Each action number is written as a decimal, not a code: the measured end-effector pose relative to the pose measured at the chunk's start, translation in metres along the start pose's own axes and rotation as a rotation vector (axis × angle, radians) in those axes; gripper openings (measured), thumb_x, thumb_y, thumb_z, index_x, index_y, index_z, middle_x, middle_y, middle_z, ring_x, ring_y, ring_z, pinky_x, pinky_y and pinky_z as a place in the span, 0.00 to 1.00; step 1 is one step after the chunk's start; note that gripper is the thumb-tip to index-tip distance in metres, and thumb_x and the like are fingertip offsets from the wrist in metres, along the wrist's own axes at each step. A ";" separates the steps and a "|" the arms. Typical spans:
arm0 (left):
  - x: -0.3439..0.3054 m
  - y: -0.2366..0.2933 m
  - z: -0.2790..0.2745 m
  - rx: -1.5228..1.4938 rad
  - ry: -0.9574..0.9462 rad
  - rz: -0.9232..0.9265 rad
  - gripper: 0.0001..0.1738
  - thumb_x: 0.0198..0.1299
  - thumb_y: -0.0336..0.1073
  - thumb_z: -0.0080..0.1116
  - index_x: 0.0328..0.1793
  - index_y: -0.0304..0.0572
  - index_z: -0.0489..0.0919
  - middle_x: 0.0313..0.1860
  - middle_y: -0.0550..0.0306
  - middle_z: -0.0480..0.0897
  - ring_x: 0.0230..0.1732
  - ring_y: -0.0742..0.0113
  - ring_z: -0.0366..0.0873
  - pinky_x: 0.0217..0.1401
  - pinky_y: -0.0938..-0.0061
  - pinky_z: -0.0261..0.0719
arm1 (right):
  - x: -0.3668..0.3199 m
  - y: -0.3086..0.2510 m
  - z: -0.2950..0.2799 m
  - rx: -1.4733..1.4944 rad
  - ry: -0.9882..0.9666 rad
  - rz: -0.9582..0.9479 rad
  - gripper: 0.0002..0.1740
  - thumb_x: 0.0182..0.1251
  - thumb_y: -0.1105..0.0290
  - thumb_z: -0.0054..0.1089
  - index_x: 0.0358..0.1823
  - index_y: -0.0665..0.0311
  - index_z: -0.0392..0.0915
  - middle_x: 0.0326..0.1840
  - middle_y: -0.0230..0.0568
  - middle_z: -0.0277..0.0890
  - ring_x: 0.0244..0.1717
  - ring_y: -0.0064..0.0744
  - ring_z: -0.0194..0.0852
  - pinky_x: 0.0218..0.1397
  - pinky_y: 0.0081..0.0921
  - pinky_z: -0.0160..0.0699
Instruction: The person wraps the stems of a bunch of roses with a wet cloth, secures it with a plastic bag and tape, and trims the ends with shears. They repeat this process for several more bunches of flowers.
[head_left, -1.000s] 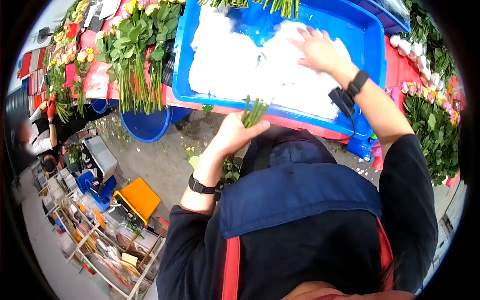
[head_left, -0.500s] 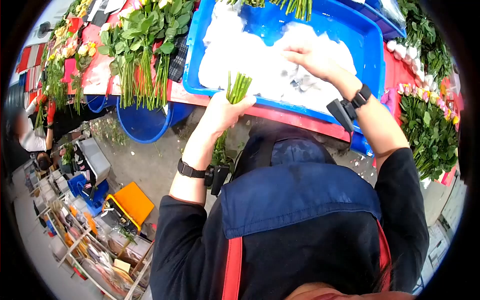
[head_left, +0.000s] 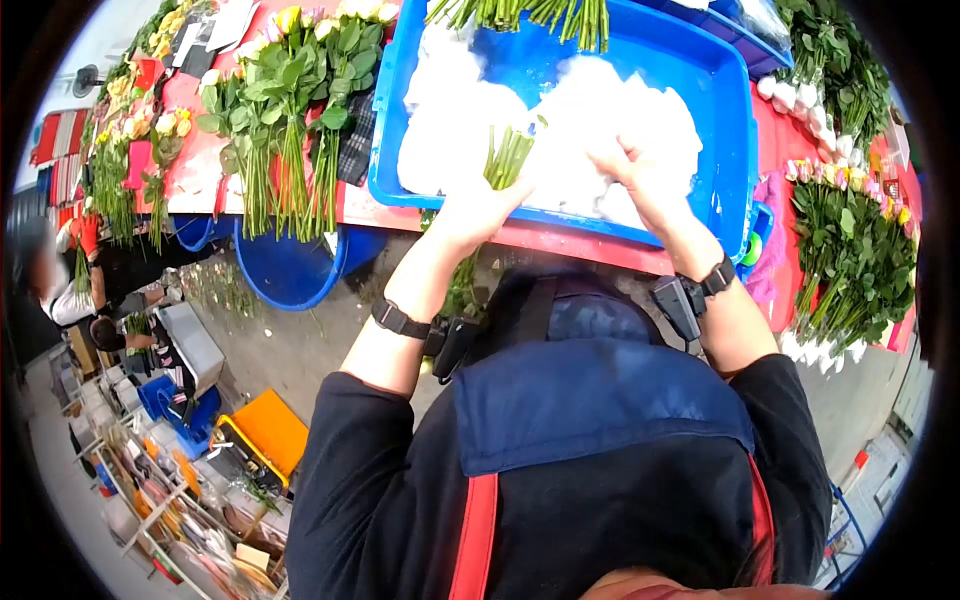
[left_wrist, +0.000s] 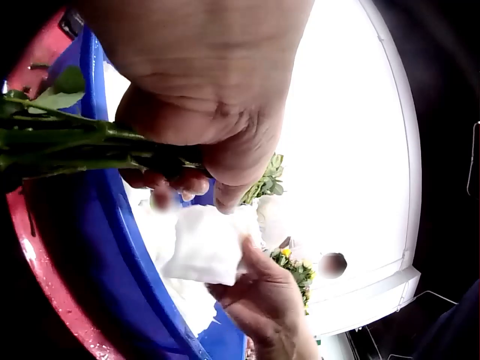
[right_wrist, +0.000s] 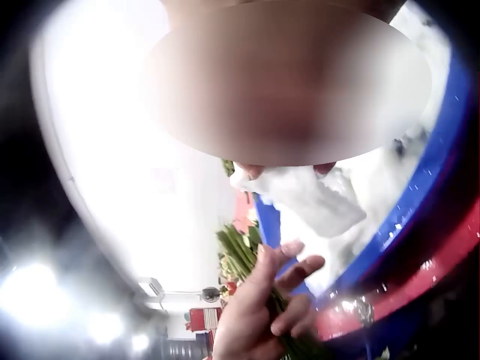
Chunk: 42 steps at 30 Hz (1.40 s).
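Note:
My left hand (head_left: 478, 212) grips a bunch of green flower stems (head_left: 508, 160), their cut ends pointing up over the near side of a blue tray (head_left: 725, 130). Leaves on the bunch hang below that hand. In the left wrist view my right hand (left_wrist: 262, 304) pinches a soft white pad (left_wrist: 204, 244), wet-looking and cotton-like, thumb along its edge. The pad is close to the left hand's fingers. More white wadding (head_left: 640, 110) is heaped in the tray, much of it washed out by glare. A blurred patch covers most of the right hand in the right wrist view.
Stem bundles (head_left: 570, 20) lie across the tray's far edge. Rose bunches (head_left: 285, 130) stand left on the red table; more flowers (head_left: 850, 250) lie right, near white-wrapped stem ends (head_left: 805, 105). A blue bucket (head_left: 290, 265) is below the table. Another person (head_left: 70, 270) works far left.
My right hand has lifted a white pad from the heap and come left and nearer. The left hand, still holding the stems, has moved over the tray's near rim towards it.

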<state>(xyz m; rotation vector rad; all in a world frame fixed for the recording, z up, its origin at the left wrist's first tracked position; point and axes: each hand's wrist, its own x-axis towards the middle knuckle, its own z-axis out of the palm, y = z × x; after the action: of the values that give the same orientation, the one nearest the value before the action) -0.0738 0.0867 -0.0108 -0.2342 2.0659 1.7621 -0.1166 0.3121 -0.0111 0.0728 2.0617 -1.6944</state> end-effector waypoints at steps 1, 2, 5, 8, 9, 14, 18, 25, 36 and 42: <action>-0.001 -0.001 -0.001 0.011 -0.050 -0.039 0.12 0.62 0.42 0.62 0.37 0.41 0.77 0.21 0.67 0.74 0.18 0.78 0.68 0.16 0.80 0.62 | -0.004 -0.008 -0.001 0.031 0.065 -0.108 0.20 0.64 0.63 0.64 0.52 0.70 0.78 0.41 0.32 0.80 0.44 0.19 0.75 0.50 0.20 0.73; -0.002 -0.002 -0.001 0.022 -0.099 -0.080 0.13 0.63 0.43 0.62 0.37 0.41 0.77 0.21 0.67 0.74 0.18 0.78 0.68 0.16 0.80 0.63 | -0.008 -0.015 0.000 0.062 0.130 -0.215 0.20 0.65 0.64 0.63 0.53 0.69 0.79 0.41 0.31 0.81 0.44 0.19 0.75 0.51 0.20 0.74; -0.012 0.017 0.009 0.195 -0.118 -0.096 0.13 0.65 0.44 0.59 0.38 0.40 0.79 0.22 0.65 0.77 0.22 0.77 0.72 0.19 0.78 0.69 | -0.019 -0.019 0.019 -0.187 0.106 -0.474 0.19 0.65 0.64 0.63 0.53 0.66 0.79 0.44 0.42 0.82 0.46 0.37 0.80 0.52 0.28 0.76; 0.005 -0.014 0.010 0.100 -0.353 0.193 0.13 0.62 0.31 0.55 0.53 0.37 0.80 0.48 0.48 0.82 0.52 0.58 0.78 0.57 0.65 0.75 | -0.034 -0.033 0.037 -0.684 0.085 -0.896 0.24 0.55 0.61 0.69 0.52 0.65 0.79 0.50 0.48 0.80 0.52 0.49 0.77 0.56 0.38 0.76; 0.006 -0.015 0.015 0.146 -0.210 0.325 0.13 0.61 0.30 0.55 0.51 0.37 0.80 0.47 0.49 0.83 0.50 0.58 0.79 0.56 0.65 0.75 | -0.031 -0.024 0.034 -0.588 0.059 -0.828 0.26 0.54 0.61 0.70 0.53 0.65 0.79 0.53 0.49 0.79 0.53 0.48 0.77 0.58 0.37 0.75; -0.006 0.001 0.032 0.203 -0.100 0.360 0.10 0.62 0.30 0.55 0.48 0.36 0.79 0.39 0.54 0.82 0.40 0.66 0.78 0.45 0.71 0.77 | -0.014 -0.014 0.028 -0.296 0.026 -0.697 0.27 0.55 0.62 0.70 0.56 0.64 0.77 0.57 0.51 0.77 0.57 0.45 0.76 0.61 0.35 0.73; -0.014 0.018 0.030 -0.012 -0.318 -0.087 0.09 0.67 0.34 0.52 0.43 0.35 0.77 0.28 0.59 0.77 0.23 0.75 0.72 0.26 0.78 0.71 | -0.001 0.010 0.037 0.080 -0.099 -0.308 0.25 0.59 0.64 0.68 0.57 0.65 0.75 0.53 0.42 0.78 0.54 0.30 0.75 0.58 0.29 0.73; -0.017 0.009 0.038 -0.525 -0.154 -0.322 0.25 0.73 0.52 0.34 0.43 0.37 0.73 0.25 0.54 0.76 0.19 0.67 0.70 0.21 0.75 0.68 | -0.011 -0.006 0.031 0.466 -0.183 -0.096 0.23 0.61 0.66 0.67 0.54 0.69 0.75 0.45 0.37 0.79 0.48 0.26 0.75 0.53 0.23 0.75; -0.002 0.012 0.058 -0.804 -0.208 -0.341 0.20 0.68 0.47 0.44 0.54 0.39 0.72 0.40 0.49 0.78 0.26 0.59 0.76 0.24 0.67 0.73 | -0.014 0.012 0.027 0.686 -0.203 -0.057 0.12 0.64 0.67 0.60 0.42 0.69 0.79 0.29 0.40 0.78 0.19 0.30 0.77 0.13 0.22 0.72; 0.010 0.016 0.065 -0.597 -0.120 -0.337 0.18 0.72 0.45 0.45 0.47 0.35 0.74 0.30 0.52 0.77 0.22 0.61 0.75 0.21 0.69 0.73 | -0.011 0.005 0.023 0.871 -0.223 -0.028 0.20 0.66 0.69 0.61 0.57 0.69 0.73 0.53 0.44 0.78 0.52 0.33 0.77 0.58 0.30 0.75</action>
<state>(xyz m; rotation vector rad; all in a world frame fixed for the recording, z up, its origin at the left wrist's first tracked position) -0.0760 0.1540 -0.0081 -0.5915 1.2785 2.0589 -0.0981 0.2942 -0.0149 0.1222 1.0548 -2.3634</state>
